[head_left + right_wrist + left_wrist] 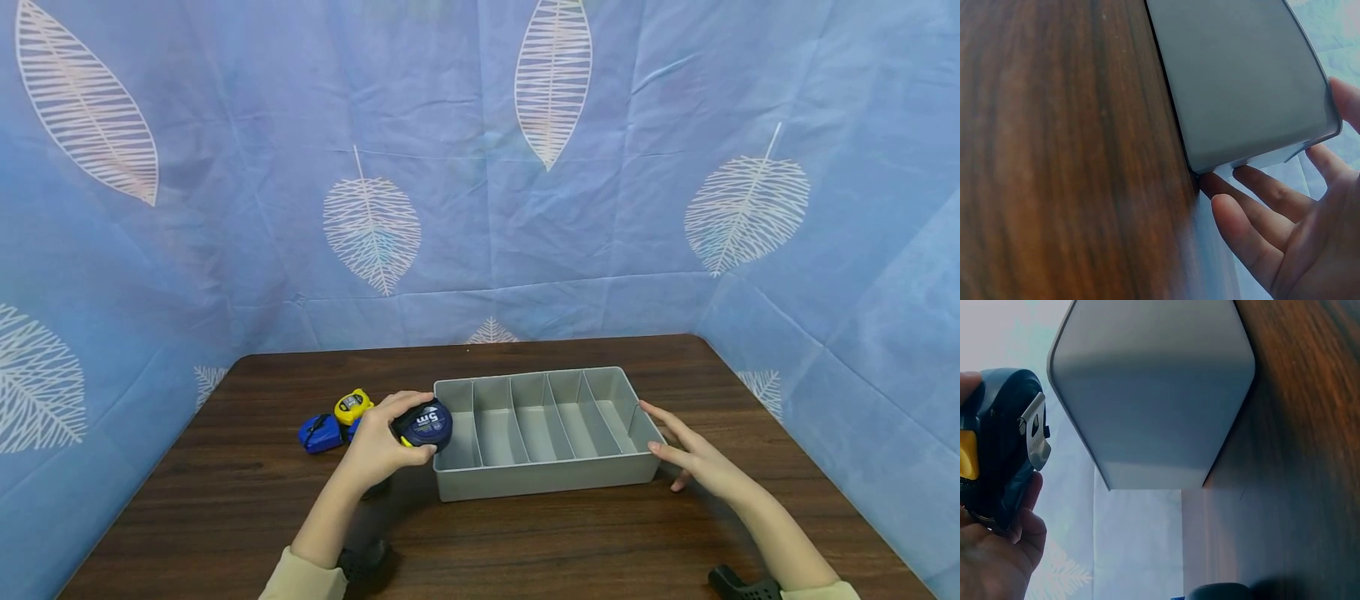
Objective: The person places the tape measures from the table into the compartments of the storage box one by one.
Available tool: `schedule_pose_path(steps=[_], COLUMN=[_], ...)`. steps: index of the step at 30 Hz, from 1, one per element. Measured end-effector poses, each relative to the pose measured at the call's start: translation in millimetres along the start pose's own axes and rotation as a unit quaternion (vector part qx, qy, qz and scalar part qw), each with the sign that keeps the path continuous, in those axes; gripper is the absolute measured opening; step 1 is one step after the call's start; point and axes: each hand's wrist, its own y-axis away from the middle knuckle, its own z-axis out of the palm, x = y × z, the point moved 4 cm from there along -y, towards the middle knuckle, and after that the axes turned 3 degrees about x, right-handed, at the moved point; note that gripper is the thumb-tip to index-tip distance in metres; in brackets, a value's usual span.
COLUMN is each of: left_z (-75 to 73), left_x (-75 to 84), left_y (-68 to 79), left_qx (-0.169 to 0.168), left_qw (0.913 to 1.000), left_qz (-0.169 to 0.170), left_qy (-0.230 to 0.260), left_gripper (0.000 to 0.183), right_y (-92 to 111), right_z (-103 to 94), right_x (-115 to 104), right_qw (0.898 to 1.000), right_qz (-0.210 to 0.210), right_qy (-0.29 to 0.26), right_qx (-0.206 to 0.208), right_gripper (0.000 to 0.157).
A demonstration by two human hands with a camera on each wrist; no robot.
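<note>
My left hand (381, 442) grips a dark navy tape measure (426, 425) marked 5m, thumb below and fingers above. The tape measure is at the left end of a grey divided tray (547, 477), overlapping its rim in the head view. The left wrist view shows the metal belt clip and a yellow button (968, 455) on the tape measure. At the tray's right end, my right hand (701, 462) is spread with loosely extended fingers. Its fingertips (1247, 174) touch the end wall, and another rests at the rim. Thin dividers split the tray into several bare compartments.
Left of the tray lie a yellow tape measure (352, 406) and a blue one (321, 434). Another blue piece (352, 430) is mostly hidden behind my left hand. A dark object (377, 489) sits under that wrist. The brown table (525, 542) meets a blue leaf-patterned cloth (450, 208).
</note>
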Motion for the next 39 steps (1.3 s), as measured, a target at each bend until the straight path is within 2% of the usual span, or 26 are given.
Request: schedule_pose_path(steps=[17, 31, 39], left_z=[13.6, 23.9, 27.6], left_x=[3.6, 2.8, 5.8], left_y=[0.1, 1.2, 1.6], left_qx=[-0.020, -0.039, -0.043], left_qw=[0.9997, 0.9976, 0.9946], left_qz=[0.007, 0.020, 0.044], left_qy=[-0.014, -0.053, -0.084], left_gripper=[0.065, 0.066, 0.069], right_y=[0, 1, 1], right_z=[0.1, 1.4, 1.3], right_x=[1, -1, -1], right_qw=[1.000, 1.000, 1.000], right_qz=[0.003, 0.006, 0.005], right_qy=[0.007, 0.007, 0.007], right_qx=[0.003, 0.001, 0.002], right_gripper=[0.062, 0.062, 0.062])
